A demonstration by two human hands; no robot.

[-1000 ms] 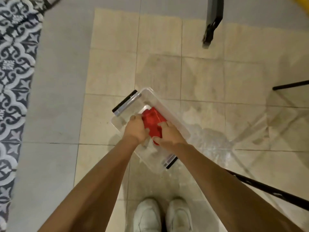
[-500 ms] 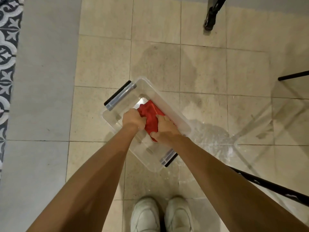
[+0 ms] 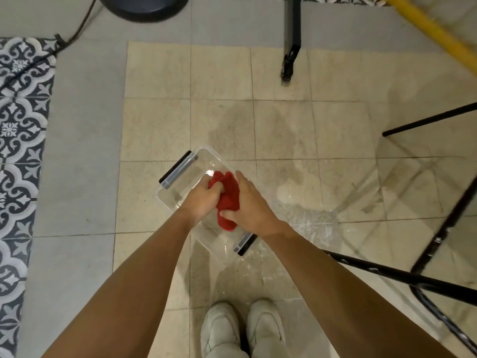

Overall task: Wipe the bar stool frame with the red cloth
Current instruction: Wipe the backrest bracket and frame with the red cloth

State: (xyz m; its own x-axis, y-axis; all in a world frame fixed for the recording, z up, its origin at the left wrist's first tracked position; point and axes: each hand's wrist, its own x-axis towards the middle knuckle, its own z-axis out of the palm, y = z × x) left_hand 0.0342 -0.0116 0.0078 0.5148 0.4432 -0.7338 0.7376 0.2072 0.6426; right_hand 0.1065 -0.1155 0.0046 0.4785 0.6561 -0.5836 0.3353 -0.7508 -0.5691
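Observation:
The red cloth (image 3: pixel 226 200) is bunched up between both hands, just over a clear plastic tub (image 3: pixel 180 182) that stands on the tiled floor. My left hand (image 3: pixel 204 197) grips the cloth's upper left part with curled fingers. My right hand (image 3: pixel 251 205) wraps round its right side, thumb pressed into the lower end. The black metal frame of the bar stool (image 3: pixel 387 273) runs along the floor at the lower right, with a curved ring and thin legs rising to the right edge.
Wet patches and white streaks mark the beige tiles right of the tub. A black post (image 3: pixel 291 40) stands at the top, a yellow pole (image 3: pixel 433 29) crosses the top right, a dark round base (image 3: pixel 144 6) sits top left. My white shoes (image 3: pixel 242 329) are below.
The cloth has gone from a flatter fold to a tighter bunch as both hands squeeze it. The camera has tilted up, so more floor and the stool ring show.

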